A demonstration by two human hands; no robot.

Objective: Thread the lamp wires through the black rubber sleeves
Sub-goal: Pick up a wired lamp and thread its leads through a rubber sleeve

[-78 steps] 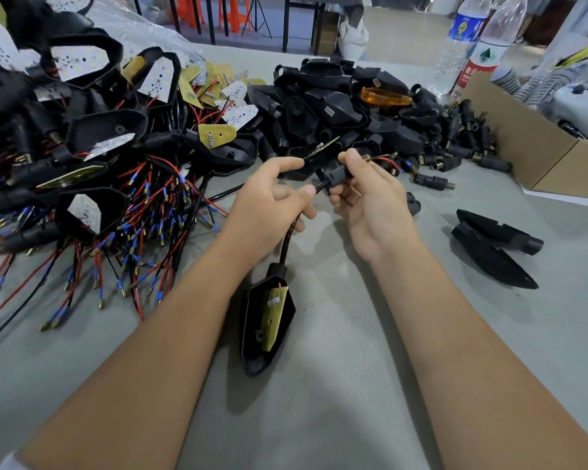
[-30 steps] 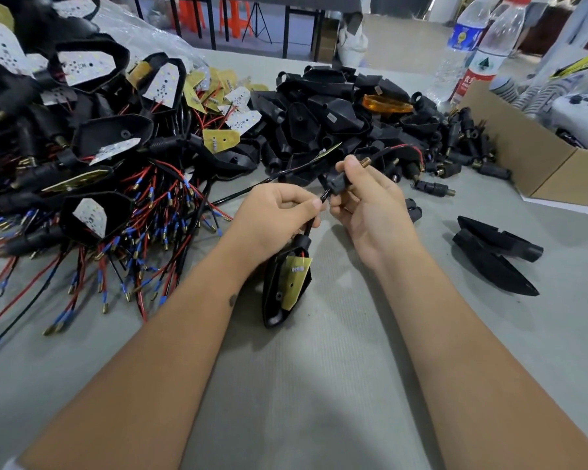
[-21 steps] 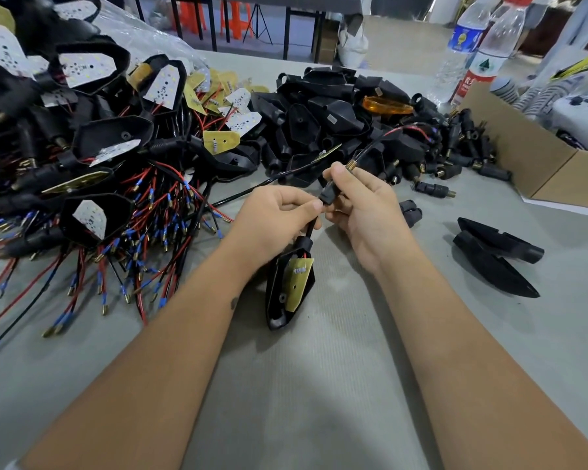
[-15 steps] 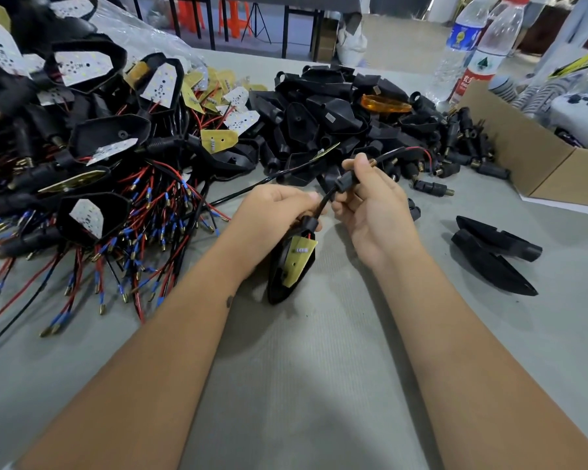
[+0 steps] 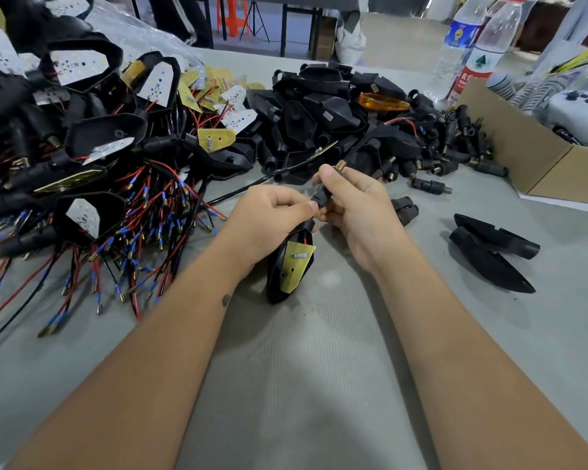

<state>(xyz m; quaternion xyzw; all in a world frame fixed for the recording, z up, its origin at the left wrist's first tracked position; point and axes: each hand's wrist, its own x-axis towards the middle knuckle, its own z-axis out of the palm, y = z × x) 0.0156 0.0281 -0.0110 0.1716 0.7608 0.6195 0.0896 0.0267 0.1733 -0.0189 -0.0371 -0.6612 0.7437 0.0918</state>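
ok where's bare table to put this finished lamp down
Bare grey table between the forearms, and right of the right hand up to the two black shells. Crowded: wired lamps left, black housings behind.

The moulded plastic lamp housing (image 5: 275,266) at centre was black, its pointed circuit board (image 5: 294,266) yellow with a white spot. At nine o'clock, insulated wires (image 5: 143,212) were red and black, tipped blue. At one o'clock, an oval lens (image 5: 383,102) was translucent orange. The table cloth (image 5: 319,385) was grey.

Grey table (image 5: 319,385) bears wired lamp heaps (image 5: 92,171), black housings (image 5: 489,256), cardboard box (image 5: 523,154).
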